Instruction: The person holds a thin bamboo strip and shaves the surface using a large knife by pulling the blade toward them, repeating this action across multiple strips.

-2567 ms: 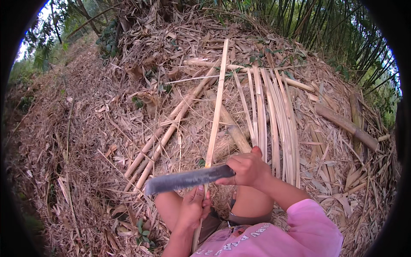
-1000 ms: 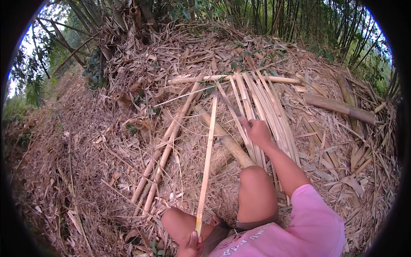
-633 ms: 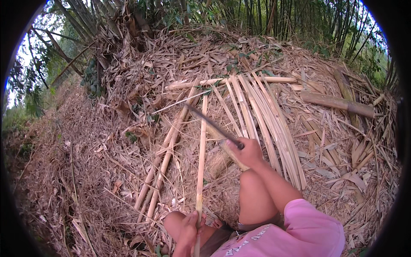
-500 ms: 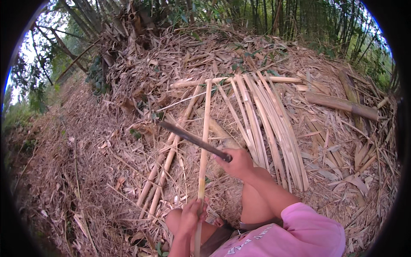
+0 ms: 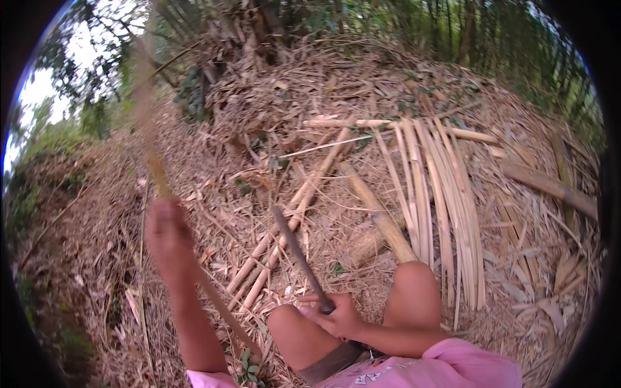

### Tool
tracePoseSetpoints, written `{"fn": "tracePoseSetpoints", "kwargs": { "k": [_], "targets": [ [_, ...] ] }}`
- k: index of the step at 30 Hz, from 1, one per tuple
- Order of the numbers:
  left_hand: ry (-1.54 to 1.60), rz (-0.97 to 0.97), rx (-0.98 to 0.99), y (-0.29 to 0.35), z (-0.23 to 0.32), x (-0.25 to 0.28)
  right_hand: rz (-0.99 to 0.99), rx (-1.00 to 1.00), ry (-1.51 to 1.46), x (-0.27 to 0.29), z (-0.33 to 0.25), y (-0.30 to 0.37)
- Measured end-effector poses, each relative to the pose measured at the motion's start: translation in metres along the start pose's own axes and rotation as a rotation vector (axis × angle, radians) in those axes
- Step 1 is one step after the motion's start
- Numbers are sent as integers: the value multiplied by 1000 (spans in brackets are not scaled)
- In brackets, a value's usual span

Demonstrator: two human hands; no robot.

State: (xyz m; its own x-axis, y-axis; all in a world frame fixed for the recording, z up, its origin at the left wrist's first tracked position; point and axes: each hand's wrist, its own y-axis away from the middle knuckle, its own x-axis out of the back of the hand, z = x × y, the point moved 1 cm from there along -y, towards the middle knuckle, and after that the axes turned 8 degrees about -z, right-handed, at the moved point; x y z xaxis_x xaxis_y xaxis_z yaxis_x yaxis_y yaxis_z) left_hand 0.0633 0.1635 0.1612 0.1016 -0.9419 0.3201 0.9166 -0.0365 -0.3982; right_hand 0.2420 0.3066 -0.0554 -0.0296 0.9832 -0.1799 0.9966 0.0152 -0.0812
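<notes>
Left hand (image 5: 169,236) grips a blurred bamboo strip (image 5: 156,173); right hand (image 5: 336,318) grips a dark knife (image 5: 299,258). Pale slats (image 5: 461,220) lie ahead-right of both.

Pink shirt (image 5: 469,365) with short sleeves (image 5: 210,379) and pale front lettering (image 5: 381,374); dark brown shorts (image 5: 331,363); the left hand (image 5: 169,238) and right hand (image 5: 342,318) are bare.

Diffuse daylight, moderately dim ground, soft shadows. Sky (image 5: 42,87) blown out upper left. Left hand (image 5: 169,236) and raised strip (image 5: 147,116) heavily motion-blurred; thicket (image 5: 517,64) smeared. Laid-out strips (image 5: 462,213) fairly readable. Fisheye bending, black vignette, bluish fringe at rim.
</notes>
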Motion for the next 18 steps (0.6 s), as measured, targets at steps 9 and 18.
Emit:
{"fn": "tracePoseSetpoints", "kwargs": {
  "k": [9, 18],
  "targets": [
    [549, 20, -630, 7, 46, 24, 98, 230, -26, 2, -55, -51],
    [782, 190, -364, 106, -56, -16, 236, 276, 201, 28, -34, -82]
  ]
}}
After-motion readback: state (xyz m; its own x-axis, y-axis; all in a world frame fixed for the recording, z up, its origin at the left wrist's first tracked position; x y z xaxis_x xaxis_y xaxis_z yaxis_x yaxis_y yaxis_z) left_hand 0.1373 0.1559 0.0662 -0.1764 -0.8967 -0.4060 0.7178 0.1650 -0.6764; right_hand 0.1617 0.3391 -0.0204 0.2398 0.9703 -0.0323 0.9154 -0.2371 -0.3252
